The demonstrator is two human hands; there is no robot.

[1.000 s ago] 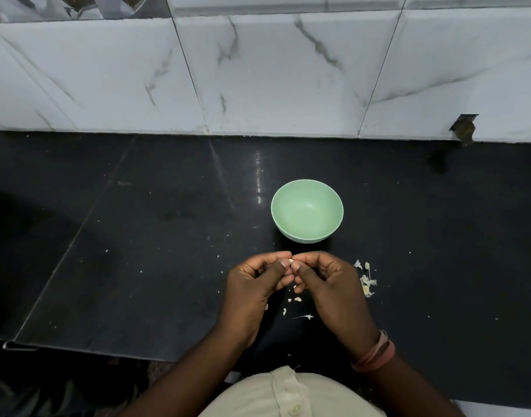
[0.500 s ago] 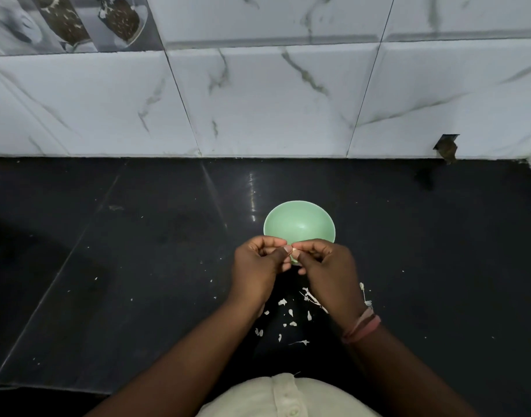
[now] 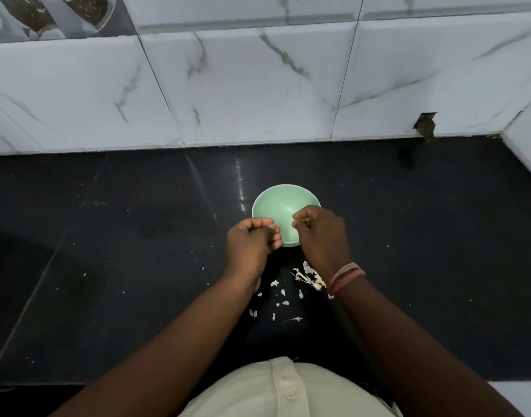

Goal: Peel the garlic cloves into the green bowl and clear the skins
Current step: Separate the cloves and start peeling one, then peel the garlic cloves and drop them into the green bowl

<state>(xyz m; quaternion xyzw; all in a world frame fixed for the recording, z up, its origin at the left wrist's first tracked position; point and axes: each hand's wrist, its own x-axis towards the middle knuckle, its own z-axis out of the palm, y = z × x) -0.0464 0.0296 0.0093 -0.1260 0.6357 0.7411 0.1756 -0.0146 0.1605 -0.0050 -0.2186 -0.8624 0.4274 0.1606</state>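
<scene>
Both hands over green bowl [image 3: 284, 206] so clove drops in: left hand [image 3: 249, 243] & right hand [image 3: 320, 233] fingers curled, contents can't tell; skins [image 3: 308, 273] litter counter [image 3: 137, 251].

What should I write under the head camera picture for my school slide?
Two hands, left and right, work over a green bowl on a black counter, garlic skins scattered nearby.

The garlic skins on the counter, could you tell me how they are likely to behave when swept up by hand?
The garlic skins look thin, papery and ragged, so probably very light and floppy. They lie scattered in small flakes on the black counter, so they would likely slide and scatter rather than gather neatly. Some may cling to fingers.
</scene>
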